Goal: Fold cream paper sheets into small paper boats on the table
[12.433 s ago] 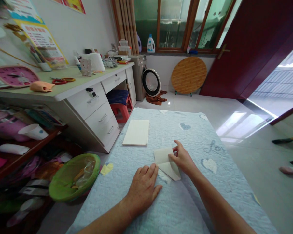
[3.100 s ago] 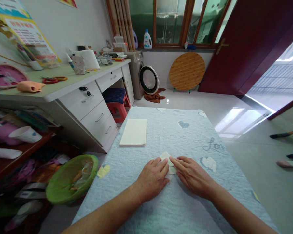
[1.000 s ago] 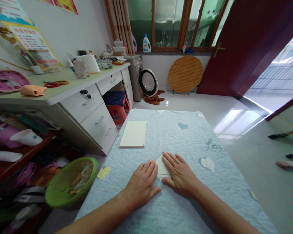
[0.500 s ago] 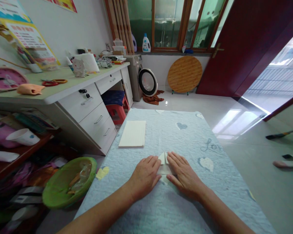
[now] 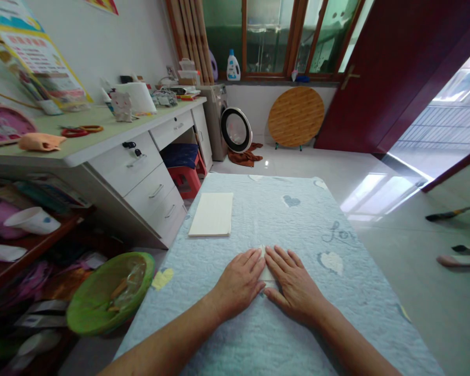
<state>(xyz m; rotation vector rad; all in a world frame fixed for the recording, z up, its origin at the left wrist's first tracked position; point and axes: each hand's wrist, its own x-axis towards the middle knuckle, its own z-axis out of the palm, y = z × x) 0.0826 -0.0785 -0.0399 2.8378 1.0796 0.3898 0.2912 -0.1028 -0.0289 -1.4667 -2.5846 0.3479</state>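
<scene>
A: Loc. of folded paper (image 5: 267, 275)?
B: On cloth-covered tabletop (image 5: 258, 209), nearer side of the paper pad (image 5: 211, 214) and off to its right. Mostly hidden under both hands; just a narrow strip showing b/w.

A: Best way to do this step?
B: Prob. a fold being flattened. Press firm + even, work outward along each crease, keep edges lined up. Avoid dragging: soft cover, so poss. slips or puckers.

A: Left hand (image 5: 241, 282)?
B: Palm down, right of pad, nearer side. Fingers straight, close together, resting on paper's L part; no grip.

A: Right hand (image 5: 295, 282)?
B: Farther right of pad. Fingers outstretched, slightly spread, on paper's R part; thumb angled toward L thumb, tips just beside each other. Nothing gripped. Pressure: can't tell.
</scene>
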